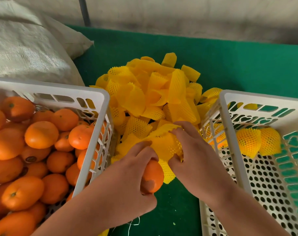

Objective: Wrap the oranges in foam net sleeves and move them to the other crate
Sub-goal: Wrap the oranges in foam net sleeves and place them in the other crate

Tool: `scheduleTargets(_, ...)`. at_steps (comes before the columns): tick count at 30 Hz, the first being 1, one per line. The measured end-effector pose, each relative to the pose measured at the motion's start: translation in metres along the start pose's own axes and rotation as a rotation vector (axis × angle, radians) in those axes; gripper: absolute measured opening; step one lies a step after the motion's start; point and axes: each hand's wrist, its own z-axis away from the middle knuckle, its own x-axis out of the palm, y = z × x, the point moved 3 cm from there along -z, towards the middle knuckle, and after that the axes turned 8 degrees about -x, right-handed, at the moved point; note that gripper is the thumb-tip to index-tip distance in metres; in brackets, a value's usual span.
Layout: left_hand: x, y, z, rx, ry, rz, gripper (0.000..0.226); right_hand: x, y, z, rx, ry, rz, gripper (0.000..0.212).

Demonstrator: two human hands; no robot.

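My left hand (127, 174) grips a bare orange (154, 176) low in the middle of the view. My right hand (190, 150) pinches a yellow foam net sleeve (165, 147) just beyond the orange, and the sleeve's lower edge touches the fruit. A white crate (93, 94) on the left holds several bare oranges (40, 133). The white crate (230, 99) on the right holds two sleeved oranges (248, 142) at its far end. Between the crates lies a pile of yellow foam net sleeves (153, 92).
Everything rests on a green cloth surface (230, 62). A white woven sack (25, 48) lies behind the left crate. A pale wall and a dark pole (84, 11) stand at the back.
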Motion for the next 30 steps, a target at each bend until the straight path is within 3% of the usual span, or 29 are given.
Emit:
scheduleTargets(5,-0.011,-0.002,0.003,-0.048,0.001,0.228,0.071,-0.001,-0.003,-0.001,-0.058,-0.008,0.004,0.046)
scheduleTargets(11,-0.029,-0.011,-0.002,-0.213,-0.128,1.103,0.063,0.001,-0.01,0.0,-0.113,-0.006,-0.024,0.039)
scheduleTargets(16,-0.035,-0.009,-0.002,-0.126,-0.14,1.36,0.05,0.004,-0.013,0.0,-0.137,0.002,-0.059,0.042)
scheduleTargets(20,-0.032,-0.009,0.0,-0.107,-0.115,1.242,0.055,0.006,-0.014,0.002,-0.138,0.009,-0.108,0.048)
scheduleTargets(25,-0.022,0.002,0.006,-0.033,0.025,0.579,0.071,0.007,-0.01,0.003,-0.125,0.024,-0.119,0.069)
scheduleTargets(30,-0.024,0.006,0.003,-0.015,0.153,0.531,0.06,0.004,-0.012,0.002,-0.168,0.066,-0.144,0.069)
